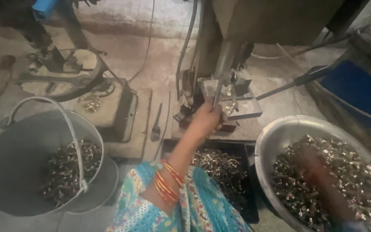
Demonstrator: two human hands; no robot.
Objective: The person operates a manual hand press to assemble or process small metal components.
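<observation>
Fingers of the left hand point(207, 117) are curled around a thin metal rod point(218, 92), gripping it just in front of a small press machine point(230, 92). The rod runs upward from the fist toward the machine's dark upright column point(226, 51). Red and orange bangles point(167, 182) ring the forearm below this hand, and a blue-green patterned sleeve point(194, 206) covers the arm nearer the camera.

Just under the wrist sits a black tray point(246, 180) full of small shiny metal parts point(220, 167). To the right of the hand stands a wide metal bowl point(280, 133) heaped with the same brassy parts. The right hand point(323, 180) shows only as a blurred reddish streak lying across that heap; I cannot tell whether it is open or closed, or whether it holds anything.

Well to the left of the gripping hand stands a grey metal bucket point(13, 163) with a wire handle point(71, 129), partly filled with more small parts. Beyond it, farther from the hand, a second machine point(65, 68) rests on the dusty floor point(151, 56).
</observation>
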